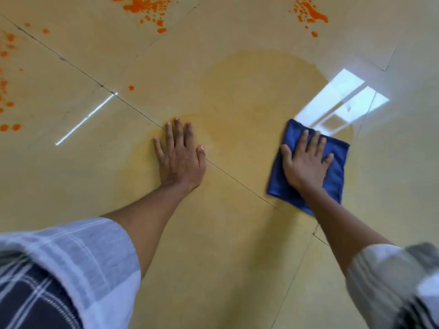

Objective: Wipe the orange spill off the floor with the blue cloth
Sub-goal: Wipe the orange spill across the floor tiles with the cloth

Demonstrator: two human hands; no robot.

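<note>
A folded blue cloth [335, 167] lies flat on the beige tiled floor at the right. My right hand [305, 160] presses on it, palm down with fingers spread. My left hand [179, 155] rests flat on the bare floor to the left, fingers apart, holding nothing. Between and beyond the hands spreads a pale orange wet smear [256, 91]. Bright orange splatter [145, 7] lies at the top left. A second splatter patch [308, 14] is at the top right, and more spots [7, 86] run along the left edge. One lone drop [131, 88] sits near a tile joint.
Dark tile joints [71, 65] cross the floor diagonally. A window reflection [342, 100] glares on the floor just beyond the cloth, and a thin light streak [86, 117] shows on the left. My plaid sleeves [71, 257] fill the bottom corners.
</note>
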